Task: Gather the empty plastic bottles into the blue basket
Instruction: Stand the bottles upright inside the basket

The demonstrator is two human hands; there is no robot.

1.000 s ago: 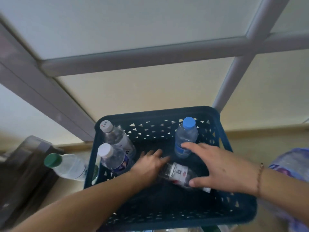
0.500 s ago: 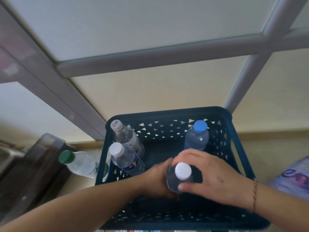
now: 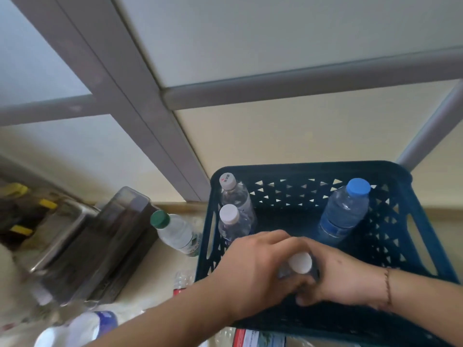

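Both hands are down in the blue basket [image 3: 310,169], wrapped around one white-capped bottle [image 3: 300,262] held upright near the front. The left hand [image 3: 253,266] cups it from the left with fingers curled around the body; the right hand [image 3: 343,279] closes on it from the right, thumb underneath. So both have a closed grip on that same bottle.

Already in the basket: two clear bottles with white caps at the left wall, one at the back [image 3: 234,194] and one in front of it [image 3: 231,222], plus a blue-capped bottle [image 3: 344,212] leaning at the right.

Left outside on the tabletop [image 3: 150,279]: a green-capped bottle [image 3: 175,231] just beside the basket's left wall, a bottle with a blue label [image 3: 85,326] at the bottom left, and something bottle-like by the basket's front left corner, too blurred to tell. Roughly halfway done, I'd judge.
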